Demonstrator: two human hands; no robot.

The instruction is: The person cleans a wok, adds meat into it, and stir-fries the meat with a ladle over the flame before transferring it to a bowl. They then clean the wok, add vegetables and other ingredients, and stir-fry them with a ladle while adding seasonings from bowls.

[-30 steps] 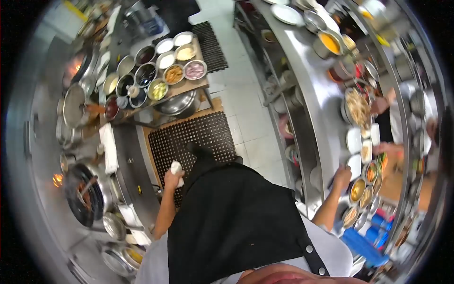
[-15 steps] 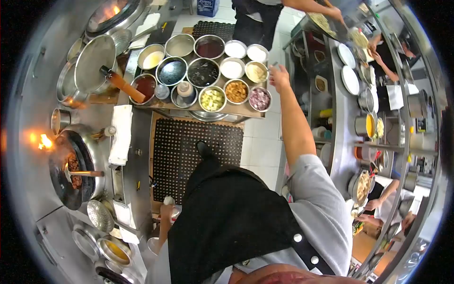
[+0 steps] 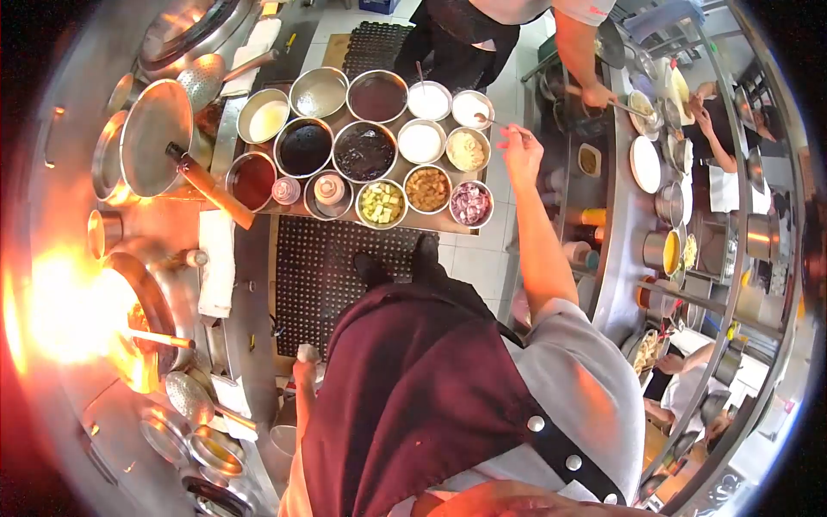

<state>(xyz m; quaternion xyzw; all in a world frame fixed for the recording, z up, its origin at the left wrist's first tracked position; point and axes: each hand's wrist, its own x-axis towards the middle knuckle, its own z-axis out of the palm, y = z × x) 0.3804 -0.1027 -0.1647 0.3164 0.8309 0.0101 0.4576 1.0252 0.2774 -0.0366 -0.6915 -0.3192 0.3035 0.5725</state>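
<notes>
My right hand (image 3: 522, 157) is closed around the handle of a spoon (image 3: 494, 121), whose bowl end is over the metal bowl of white powder (image 3: 469, 108). Just below that stands a bowl of pale chopped garlic-like bits (image 3: 466, 151). Bowls of chopped purple onion (image 3: 470, 205), brown cubes (image 3: 427, 189) and green-yellow cubes (image 3: 382, 204) line the near edge. Low beside my apron, my left hand (image 3: 304, 372) is closed around a thing with a whitish top (image 3: 307, 352); I cannot tell what it is.
Large flames (image 3: 77, 306) rise from the wok (image 3: 155, 302) on the left stove, a ladle handle (image 3: 162, 339) sticking out. Sauce bowls (image 3: 304, 146) fill the trolley. A co-worker (image 3: 495, 21) stands beyond it. A counter with plates (image 3: 645, 164) runs along the right.
The wok fire has flared from a small flame into a big blaze. My right hand has shifted slightly, and the spoon now shows over the white powder. The co-worker beyond has moved nearer.
</notes>
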